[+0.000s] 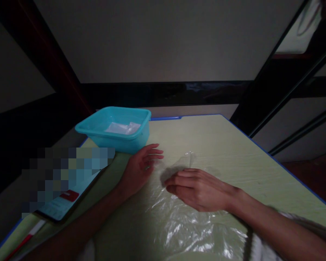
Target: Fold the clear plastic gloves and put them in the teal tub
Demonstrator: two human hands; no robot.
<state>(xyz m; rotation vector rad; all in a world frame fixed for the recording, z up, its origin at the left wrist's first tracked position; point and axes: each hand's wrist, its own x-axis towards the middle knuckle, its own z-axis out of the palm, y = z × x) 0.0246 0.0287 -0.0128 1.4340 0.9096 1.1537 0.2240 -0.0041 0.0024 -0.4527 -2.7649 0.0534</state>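
A clear, crinkled plastic sheet or bag [201,232] lies on the pale yellow-green table, spreading from between my hands toward the near edge. My right hand [198,188] is over its upper part, fingers pressed together and pinching the thin plastic near the fingertips. To the left, my left hand [141,166] is held above the table with its fingers apart and nothing visible in them. It is just in front of a turquoise plastic basin [119,139], in which white or clear packets [122,128] lie.
At the left edge rests a device with a lit screen [70,195], partly pixelated, with a red and white cable or stick [29,235] by it. The table [220,137] has a blue rim; pale panels stand behind.
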